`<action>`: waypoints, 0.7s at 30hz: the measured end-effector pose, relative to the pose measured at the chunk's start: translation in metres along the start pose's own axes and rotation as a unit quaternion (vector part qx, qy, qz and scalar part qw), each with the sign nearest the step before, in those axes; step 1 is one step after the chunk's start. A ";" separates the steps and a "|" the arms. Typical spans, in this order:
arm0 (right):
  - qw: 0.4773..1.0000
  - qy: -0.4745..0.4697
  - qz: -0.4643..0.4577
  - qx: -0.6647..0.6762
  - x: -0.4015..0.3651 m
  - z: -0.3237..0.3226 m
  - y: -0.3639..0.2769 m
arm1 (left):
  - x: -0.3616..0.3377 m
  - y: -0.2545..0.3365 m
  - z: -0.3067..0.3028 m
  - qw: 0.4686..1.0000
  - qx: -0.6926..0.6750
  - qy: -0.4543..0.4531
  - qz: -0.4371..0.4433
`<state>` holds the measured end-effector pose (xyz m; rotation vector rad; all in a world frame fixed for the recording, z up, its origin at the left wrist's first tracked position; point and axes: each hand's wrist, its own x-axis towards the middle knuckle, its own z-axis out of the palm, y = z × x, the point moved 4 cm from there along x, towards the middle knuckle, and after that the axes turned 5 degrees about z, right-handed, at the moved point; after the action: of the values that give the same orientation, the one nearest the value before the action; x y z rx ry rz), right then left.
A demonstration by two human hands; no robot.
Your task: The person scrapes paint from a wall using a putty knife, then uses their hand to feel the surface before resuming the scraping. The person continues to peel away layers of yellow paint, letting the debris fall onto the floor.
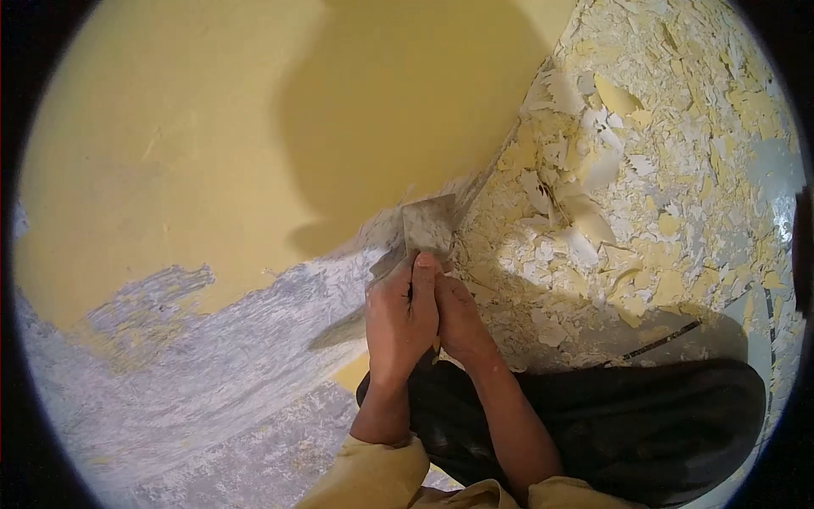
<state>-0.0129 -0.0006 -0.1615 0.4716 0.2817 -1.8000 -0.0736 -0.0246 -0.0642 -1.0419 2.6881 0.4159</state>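
A scraper (431,222) with a flat, dusty metal blade points away from me, its blade at the foot of the yellow painted wall (170,127). My left hand (398,314) is closed around its handle, thumb laid along the top near the blade. Beside it, my right hand (462,322) is also wrapped round the handle, pressed against the left. Most of the handle is hidden by my fingers; a dark end shows below them. A bare grey-white scraped band (254,339) runs along the wall to the left of my hands.
Heaps of peeled yellow and white paint flakes (627,187) cover the floor on the right. A dark-clothed leg (610,416) is bent close below my hands. Grey floor with a dark line (666,339) shows near the knee. A shadow falls across the upper wall.
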 end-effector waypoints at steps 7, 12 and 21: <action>0.998 0.011 0.039 0.042 -0.011 0.002 -0.015 | 0.003 0.006 0.004 0.998 0.015 0.009 -0.059; 0.991 0.020 0.053 0.120 -0.011 0.003 -0.017 | 0.005 0.008 0.006 0.998 0.032 0.028 -0.038; 0.990 0.064 0.015 0.126 -0.006 0.007 -0.030 | 0.015 0.013 0.009 0.993 0.025 0.092 0.074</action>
<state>-0.0416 0.0100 -0.1537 0.7682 0.1344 -1.7860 -0.0921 -0.0215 -0.0753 -0.9103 2.9353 0.2890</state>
